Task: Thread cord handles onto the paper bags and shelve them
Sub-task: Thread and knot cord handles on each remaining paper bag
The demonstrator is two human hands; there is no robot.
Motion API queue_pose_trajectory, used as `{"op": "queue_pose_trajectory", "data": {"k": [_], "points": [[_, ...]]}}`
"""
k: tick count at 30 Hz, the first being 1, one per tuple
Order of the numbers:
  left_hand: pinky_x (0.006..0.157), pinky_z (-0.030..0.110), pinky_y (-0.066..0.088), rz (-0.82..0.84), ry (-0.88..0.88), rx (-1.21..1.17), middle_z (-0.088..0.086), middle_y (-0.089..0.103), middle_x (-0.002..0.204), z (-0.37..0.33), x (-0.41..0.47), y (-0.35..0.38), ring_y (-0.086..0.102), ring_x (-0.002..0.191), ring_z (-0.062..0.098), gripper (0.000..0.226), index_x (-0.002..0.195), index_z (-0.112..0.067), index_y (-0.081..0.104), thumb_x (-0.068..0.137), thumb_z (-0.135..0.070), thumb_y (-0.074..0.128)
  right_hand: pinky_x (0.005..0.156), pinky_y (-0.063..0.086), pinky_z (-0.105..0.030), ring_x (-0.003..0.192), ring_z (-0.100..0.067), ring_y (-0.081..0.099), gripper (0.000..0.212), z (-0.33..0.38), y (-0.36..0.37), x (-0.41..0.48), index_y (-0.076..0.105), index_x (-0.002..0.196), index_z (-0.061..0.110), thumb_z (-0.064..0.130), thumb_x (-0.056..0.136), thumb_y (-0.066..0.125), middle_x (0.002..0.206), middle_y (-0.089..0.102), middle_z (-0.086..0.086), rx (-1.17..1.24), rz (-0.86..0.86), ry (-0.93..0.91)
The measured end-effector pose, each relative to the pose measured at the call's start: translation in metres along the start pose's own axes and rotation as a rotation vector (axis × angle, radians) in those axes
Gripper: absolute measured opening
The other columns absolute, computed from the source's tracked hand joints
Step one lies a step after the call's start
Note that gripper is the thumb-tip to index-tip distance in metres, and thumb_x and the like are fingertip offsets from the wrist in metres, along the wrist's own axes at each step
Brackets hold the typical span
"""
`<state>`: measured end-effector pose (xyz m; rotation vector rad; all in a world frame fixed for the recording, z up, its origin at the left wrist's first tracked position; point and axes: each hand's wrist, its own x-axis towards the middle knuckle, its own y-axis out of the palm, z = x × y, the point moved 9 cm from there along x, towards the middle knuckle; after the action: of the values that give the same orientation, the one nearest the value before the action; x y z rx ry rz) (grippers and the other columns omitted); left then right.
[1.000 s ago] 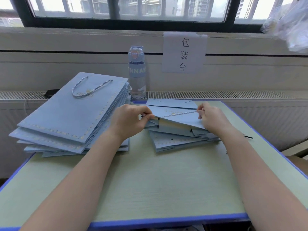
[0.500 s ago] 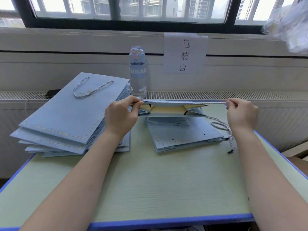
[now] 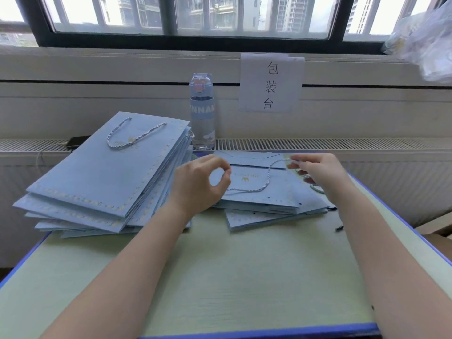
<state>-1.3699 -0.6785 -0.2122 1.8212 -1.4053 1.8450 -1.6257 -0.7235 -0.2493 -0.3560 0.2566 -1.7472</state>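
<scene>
A flat pale-blue paper bag (image 3: 254, 192) tops a small stack at the table's back right, its punched holes near the front edge. A twisted light-blue cord (image 3: 266, 182) lies across it. My right hand (image 3: 320, 174) pinches one end of the cord above the bag's far edge. My left hand (image 3: 200, 184) hovers over the bag's left side with thumb and forefinger joined in a ring; the cord's other end runs in just under the thumb. More loose cords (image 3: 316, 188) show beneath my right hand. A taller pile of bags with cord handles (image 3: 97, 172) sits at the left.
A clear water bottle (image 3: 202, 113) stands behind the piles against the radiator ledge. A paper sign (image 3: 271, 81) hangs on the wall. A dark phone (image 3: 78, 141) lies on the ledge. The table (image 3: 220, 270) has a blue edge; a cardboard box (image 3: 437, 231) is to its right.
The bag both hands held up by its edges now lies flat on the right stack. My right hand has taken up a cord, and my left hand has moved to its other end.
</scene>
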Motion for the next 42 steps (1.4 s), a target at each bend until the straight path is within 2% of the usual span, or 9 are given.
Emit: {"op": "queue_pose_trajectory", "data": {"k": [5,7,14,19,26,30,33,37,42], "points": [[0.054,0.021,0.050,0.242,0.227,0.002,-0.011,0.072,0.095,-0.045,-0.020,0.055,0.069,0.075,0.012,0.031,0.090,-0.023,0.075,0.082,-0.044,0.053,0.073,0.047,-0.007,0.085,0.000,0.065,0.030,0.019,0.034,-0.017,0.067,0.094,0.014,-0.011,0.087,0.052,0.090,0.070,0.003,-0.003,0.227,-0.112],[0.049,0.024,0.051,0.289,0.257,0.024,-0.010,0.073,0.094,-0.048,-0.025,0.067,0.069,0.074,0.016,0.032,0.090,-0.024,0.075,0.082,-0.041,0.049,0.082,0.050,-0.012,0.088,-0.005,0.066,0.028,0.020,0.045,-0.022,0.067,0.089,0.015,-0.010,0.085,0.058,0.092,0.071,-0.001,-0.010,0.284,-0.130],[0.055,0.031,0.056,0.306,0.200,-0.046,-0.006,0.074,0.092,-0.033,-0.024,0.064,0.069,0.085,0.016,0.032,0.087,-0.020,0.076,0.087,-0.036,0.049,0.079,0.053,-0.019,0.077,-0.010,0.068,0.025,0.021,0.051,-0.025,0.070,0.088,0.018,-0.001,0.074,0.076,0.085,0.070,-0.003,-0.129,0.281,-0.152],[0.055,0.033,0.056,0.309,0.180,-0.084,-0.003,0.074,0.086,-0.032,-0.022,0.064,0.069,0.076,0.019,0.028,0.084,-0.017,0.077,0.085,-0.035,0.056,0.065,0.050,-0.012,0.061,-0.003,0.066,0.014,0.022,0.053,-0.025,0.070,0.078,0.015,0.002,0.075,0.076,0.070,0.071,0.002,-0.230,0.275,-0.166],[0.048,0.030,0.054,0.205,0.176,-0.047,-0.003,0.074,0.078,-0.035,-0.021,0.055,0.069,0.067,0.019,0.032,0.081,-0.016,0.077,0.085,-0.036,0.053,0.059,0.039,0.001,0.060,0.014,0.059,0.012,0.029,0.058,-0.030,0.072,0.082,0.015,0.007,0.075,0.077,0.071,0.068,0.013,-0.334,0.309,-0.232],[0.049,0.028,0.051,0.072,0.043,-0.127,-0.002,0.071,0.067,-0.025,-0.014,0.039,0.066,0.057,0.017,0.028,0.075,-0.012,0.075,0.082,-0.034,0.058,0.063,0.043,-0.005,0.067,0.001,0.062,0.002,0.037,0.051,-0.030,0.073,0.083,0.015,0.016,0.083,0.072,0.078,0.073,-0.001,-0.264,0.262,-0.271],[0.054,0.031,0.052,0.021,-0.047,-0.220,0.000,0.073,0.071,-0.022,-0.011,0.032,0.068,0.061,0.013,0.027,0.078,-0.010,0.076,0.080,-0.033,0.062,0.073,0.045,-0.022,0.074,-0.010,0.059,0.012,0.039,0.045,-0.030,0.074,0.082,0.018,0.028,0.085,0.068,0.081,0.071,-0.010,-0.212,0.250,-0.258],[0.061,0.031,0.050,-0.004,-0.119,-0.215,0.000,0.074,0.072,-0.020,-0.011,0.030,0.067,0.062,0.011,0.020,0.080,-0.009,0.077,0.076,-0.029,0.072,0.082,0.046,-0.026,0.079,-0.006,0.064,0.019,0.045,0.042,-0.033,0.075,0.085,0.019,0.030,0.090,0.061,0.080,0.072,0.000,-0.201,0.261,-0.261],[0.064,0.032,0.051,0.041,-0.227,-0.205,-0.003,0.073,0.072,-0.013,-0.013,0.035,0.067,0.064,0.011,0.018,0.080,-0.014,0.077,0.075,-0.030,0.071,0.063,0.029,-0.031,0.062,-0.016,0.040,0.034,0.042,0.045,-0.037,0.073,0.071,0.016,0.047,0.082,0.064,0.064,0.048,-0.011,-0.348,0.339,-0.272]]}}
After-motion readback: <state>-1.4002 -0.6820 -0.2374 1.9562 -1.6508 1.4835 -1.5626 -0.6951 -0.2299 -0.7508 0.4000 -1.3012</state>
